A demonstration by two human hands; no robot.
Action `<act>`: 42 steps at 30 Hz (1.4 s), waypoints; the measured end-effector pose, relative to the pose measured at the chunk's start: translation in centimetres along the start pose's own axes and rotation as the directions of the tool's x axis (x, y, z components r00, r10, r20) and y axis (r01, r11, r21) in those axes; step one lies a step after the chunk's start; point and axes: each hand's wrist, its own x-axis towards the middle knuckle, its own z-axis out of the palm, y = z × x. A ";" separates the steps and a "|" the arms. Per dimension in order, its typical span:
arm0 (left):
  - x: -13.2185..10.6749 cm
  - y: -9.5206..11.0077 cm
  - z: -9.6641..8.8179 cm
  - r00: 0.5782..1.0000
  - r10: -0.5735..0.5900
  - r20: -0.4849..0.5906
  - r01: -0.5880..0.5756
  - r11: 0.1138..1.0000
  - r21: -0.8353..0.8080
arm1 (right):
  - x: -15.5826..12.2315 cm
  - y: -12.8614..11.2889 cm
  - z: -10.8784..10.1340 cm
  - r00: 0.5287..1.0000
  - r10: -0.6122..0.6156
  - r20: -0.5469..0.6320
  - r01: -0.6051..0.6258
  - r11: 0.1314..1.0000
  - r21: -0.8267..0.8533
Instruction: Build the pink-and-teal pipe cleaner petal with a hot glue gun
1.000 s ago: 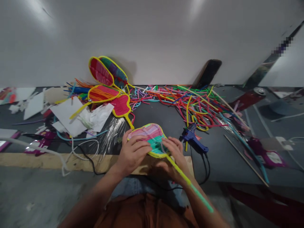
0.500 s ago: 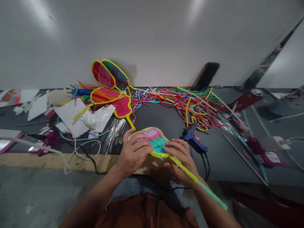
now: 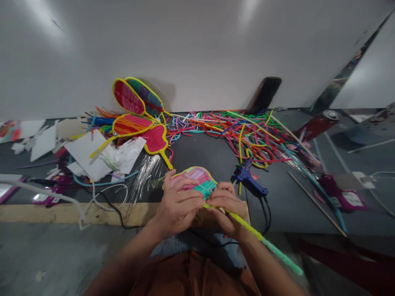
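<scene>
Left hand [image 3: 178, 205] and right hand [image 3: 227, 205] fingers pinch the woven fan [image 3: 197, 182]; no writing is legible.

A dark table [image 3: 210, 152] carries coloured tubes [image 3: 247, 131], finished fans [image 3: 138, 111], paper scraps [image 3: 89, 154] and a glue gun [image 3: 249, 183]

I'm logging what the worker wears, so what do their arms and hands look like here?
Both forearms are bare, with no sleeves showing. The left hand and right hand wear no gloves; no rings, watch or markings can be made out.
</scene>
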 end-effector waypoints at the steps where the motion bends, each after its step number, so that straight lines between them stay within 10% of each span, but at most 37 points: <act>1: 0.0 0.0 0.1 1.000 0.000 -0.011 0.000 1.000 -0.007 | 0.0 0.1 0.0 1.000 0.002 0.001 -0.002 1.000 0.004; 14: -1.0 -1.0 0.1 1.000 0.024 0.014 -0.024 1.000 0.011 | -1.0 1.2 0.0 0.998 -0.011 0.060 0.019 0.992 -0.128; 24: -6.5 -4.1 -0.7 0.950 -0.137 0.279 0.081 0.975 0.206 | -5.7 3.0 -2.3 0.934 0.357 -0.021 -0.353 0.912 -0.211; 31: -8.4 -2.1 1.3 0.966 -0.221 0.137 0.194 0.963 0.185 | -6.9 0.9 -3.3 0.798 0.563 -0.213 -0.592 0.800 -0.102; 36: -8.3 0.0 3.0 0.972 -0.136 0.190 0.105 0.981 0.164 | -7.0 0.1 -2.8 0.822 0.542 -0.174 -0.569 0.790 -0.227; 42: -8.6 -0.2 2.6 0.971 -0.240 -0.015 0.238 0.950 0.200 | -5.1 1.0 0.3 0.939 0.315 0.136 -0.259 0.912 -0.319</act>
